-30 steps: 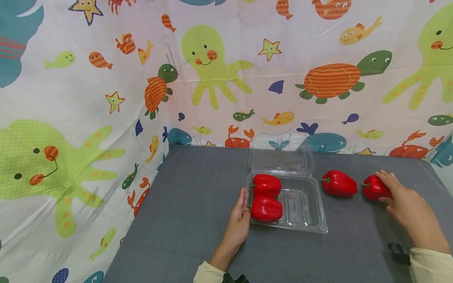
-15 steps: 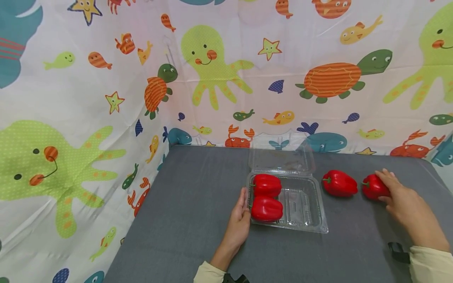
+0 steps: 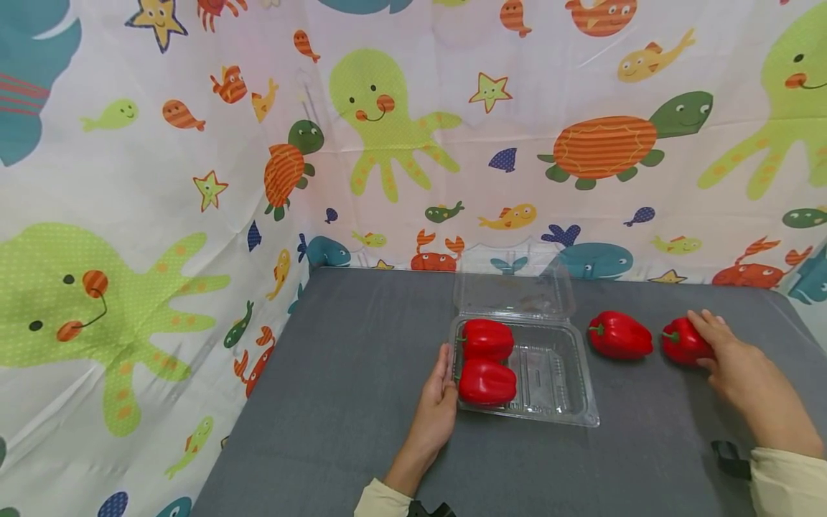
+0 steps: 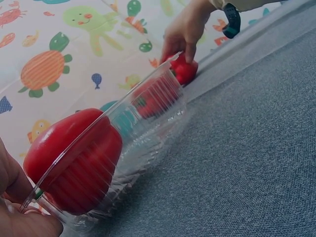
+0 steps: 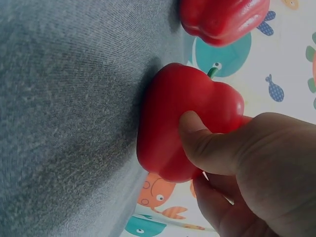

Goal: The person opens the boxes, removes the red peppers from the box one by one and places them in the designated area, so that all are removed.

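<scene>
A clear plastic clamshell container lies on the table with its lid folded back. Two red bell peppers, one behind and one in front, fill its left side. At the container's left edge, my left hand pinches the rim between thumb and fingers, also visible in the left wrist view. My right hand grips another red bell pepper on the table, thumb across its near side. A further red bell pepper lies between that one and the container.
The grey cloth-covered table runs back to a curtain printed with sea animals. This curtain also hangs along the left side. A dark strap shows at the right sleeve.
</scene>
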The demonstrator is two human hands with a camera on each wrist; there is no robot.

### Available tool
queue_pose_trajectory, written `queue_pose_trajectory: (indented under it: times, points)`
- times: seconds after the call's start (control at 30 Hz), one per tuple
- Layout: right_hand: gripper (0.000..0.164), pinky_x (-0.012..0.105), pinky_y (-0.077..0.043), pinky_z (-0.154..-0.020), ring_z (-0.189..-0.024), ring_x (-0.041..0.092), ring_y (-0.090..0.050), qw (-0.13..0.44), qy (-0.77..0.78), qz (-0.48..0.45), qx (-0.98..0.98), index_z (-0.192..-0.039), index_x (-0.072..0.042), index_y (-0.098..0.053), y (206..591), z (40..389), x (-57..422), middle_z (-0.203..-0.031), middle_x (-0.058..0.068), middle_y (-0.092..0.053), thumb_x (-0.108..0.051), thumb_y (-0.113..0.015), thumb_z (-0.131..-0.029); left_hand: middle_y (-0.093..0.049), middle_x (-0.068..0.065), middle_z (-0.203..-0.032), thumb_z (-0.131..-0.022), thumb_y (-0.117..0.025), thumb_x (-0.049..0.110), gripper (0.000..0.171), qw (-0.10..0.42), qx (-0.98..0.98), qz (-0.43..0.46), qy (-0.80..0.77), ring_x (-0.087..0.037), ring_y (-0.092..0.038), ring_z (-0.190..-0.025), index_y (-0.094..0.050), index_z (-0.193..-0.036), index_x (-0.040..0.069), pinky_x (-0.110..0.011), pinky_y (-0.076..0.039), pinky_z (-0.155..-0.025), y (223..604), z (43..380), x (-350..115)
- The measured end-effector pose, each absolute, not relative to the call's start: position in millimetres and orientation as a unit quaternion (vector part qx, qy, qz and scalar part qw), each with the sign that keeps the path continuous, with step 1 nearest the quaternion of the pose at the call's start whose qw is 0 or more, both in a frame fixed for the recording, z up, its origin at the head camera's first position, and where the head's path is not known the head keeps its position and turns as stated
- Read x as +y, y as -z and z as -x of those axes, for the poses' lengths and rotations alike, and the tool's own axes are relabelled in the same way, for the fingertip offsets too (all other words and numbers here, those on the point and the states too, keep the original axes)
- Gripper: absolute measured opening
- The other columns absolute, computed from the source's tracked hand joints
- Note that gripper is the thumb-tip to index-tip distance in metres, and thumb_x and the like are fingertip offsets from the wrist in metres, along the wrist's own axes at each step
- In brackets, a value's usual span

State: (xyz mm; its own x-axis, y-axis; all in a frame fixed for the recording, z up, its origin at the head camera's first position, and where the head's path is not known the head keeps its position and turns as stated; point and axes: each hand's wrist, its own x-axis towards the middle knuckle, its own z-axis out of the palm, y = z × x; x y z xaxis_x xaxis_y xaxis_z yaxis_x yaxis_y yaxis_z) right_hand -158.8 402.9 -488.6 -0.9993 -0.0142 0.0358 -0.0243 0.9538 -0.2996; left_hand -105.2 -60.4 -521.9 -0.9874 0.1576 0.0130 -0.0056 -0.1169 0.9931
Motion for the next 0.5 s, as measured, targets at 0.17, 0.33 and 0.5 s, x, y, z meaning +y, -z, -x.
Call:
queue_pose_trajectory:
  times: [0.17, 0.33, 0.5]
  points:
    - [0.102, 0.084, -0.032, -0.1, -0.149, 0.06, -0.019, 0.02, -0.151, -0.015, -0.988, -0.166, -0.001, -0.014, 490.5, 159.5, 404.8, -0.161, 0.041, -0.019, 0.013, -0.074, -0.085, -0.014, 0.002, -0.177, -0.107, -0.035, -0.007, 0.071, 0.055, 0.663, -0.057, -0.744, -0.019, -0.012, -0.163, -0.008, -0.171, 0.009, -0.033, -0.025, -0.124, 522.6, 104.9, -60.9]
    - [0.104, 0.083, -0.031, -0.101, -0.153, 0.057, -0.012, 0.01, -0.158, -0.009, -0.987, -0.167, -0.003, -0.011, 491.1, 159.2, 404.0, -0.163, 0.039, -0.015, 0.013, -0.073, -0.086, -0.014, 0.002, -0.177, -0.107, -0.036, -0.005, 0.071, 0.056, 0.665, -0.055, -0.743, -0.019, -0.012, -0.163, -0.008, -0.171, 0.01, -0.033, -0.025, -0.124, 522.7, 105.1, -60.9]
    - [0.102, 0.083, -0.031, -0.102, -0.153, 0.056, -0.011, 0.009, -0.157, -0.01, -0.988, -0.166, 0.0, -0.012, 488.2, 158.2, 402.2, -0.163, 0.04, -0.016, 0.013, -0.073, -0.086, -0.013, 0.003, -0.177, -0.107, -0.035, -0.005, 0.071, 0.059, 0.662, -0.056, -0.745, -0.018, -0.012, -0.163, -0.007, -0.171, 0.01, -0.032, -0.024, -0.125, 522.3, 105.1, -61.0]
